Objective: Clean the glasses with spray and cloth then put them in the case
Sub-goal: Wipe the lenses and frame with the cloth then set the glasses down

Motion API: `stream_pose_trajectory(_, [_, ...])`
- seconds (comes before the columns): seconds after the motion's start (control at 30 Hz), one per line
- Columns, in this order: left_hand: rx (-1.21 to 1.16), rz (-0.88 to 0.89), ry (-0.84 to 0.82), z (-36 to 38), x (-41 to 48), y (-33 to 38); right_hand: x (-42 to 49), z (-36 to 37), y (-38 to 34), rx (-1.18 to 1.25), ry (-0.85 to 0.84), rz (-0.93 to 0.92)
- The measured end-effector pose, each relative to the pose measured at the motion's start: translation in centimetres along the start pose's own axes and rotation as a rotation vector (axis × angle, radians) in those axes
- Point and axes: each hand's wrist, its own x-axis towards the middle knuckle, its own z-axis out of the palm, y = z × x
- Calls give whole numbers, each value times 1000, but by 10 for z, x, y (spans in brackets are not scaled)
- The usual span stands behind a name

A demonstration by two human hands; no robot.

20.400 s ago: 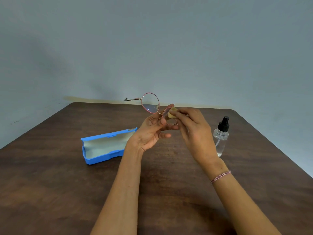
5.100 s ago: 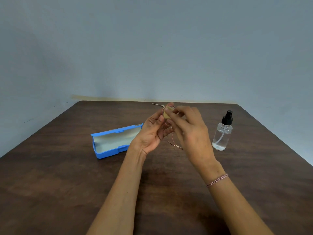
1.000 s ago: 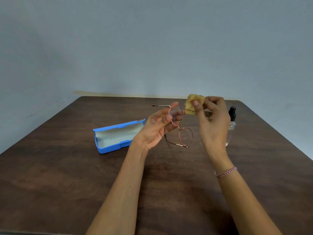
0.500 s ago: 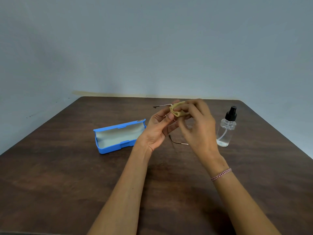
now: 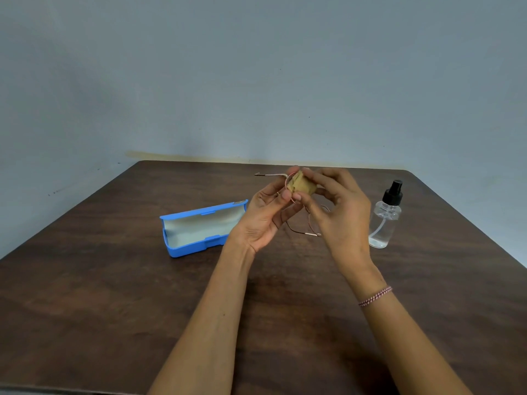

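Brown bench (image 5: 114, 309): my left hand (image 5: 265, 218) pinches glasses (image 5: 305, 233), right hand (image 5: 339, 212) pinches cloth (image 5: 302, 185) against them; open case (image 5: 199, 229) left, spray (image 5: 385, 220) right.

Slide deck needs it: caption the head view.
Right hand presses tan cloth on glasses held in left hand; open blue case, spray bottle beside.

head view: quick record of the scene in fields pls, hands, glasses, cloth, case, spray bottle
left hand: holds the glasses up above the table
right hand: pinches the tan cloth around the upper lens
case: blue, open, lying on the table left of the hands, nothing visible inside
spray bottle: upright on the table right of the hands, untouched
task stage: wiping; glasses not yet in the case
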Motion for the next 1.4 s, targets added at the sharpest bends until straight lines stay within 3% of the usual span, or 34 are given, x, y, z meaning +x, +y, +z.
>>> stream_pose_trajectory(0.3, [2, 39, -5, -2, -3, 5, 1, -4, 2, -100, -130, -214])
stream_pose_trajectory(0.5, [67, 16, -12, -1, -2, 5, -1, -4, 2, -221, -37, -243])
stream_pose_trajectory(0.67, [70, 37, -28, -1, -4, 6, -3, -4, -1, -208, -99, -341])
stream_pose_trajectory(0.9, [46, 21, -41, -1, -4, 7, -2, -4, 1, -214, 19, -269])
stream_pose_trajectory(1.07, [31, -3, -80, 2, -7, 8, -5, -1, -7, -167, -38, -351])
stream_pose_trajectory(1.27, [57, 0, -71, 3, -4, 4, -1, -5, -2, -240, 49, -252])
stream_pose_trajectory(1.4, [33, 5, -81, 0, -4, 6, -3, -3, -7, -203, -32, -321])
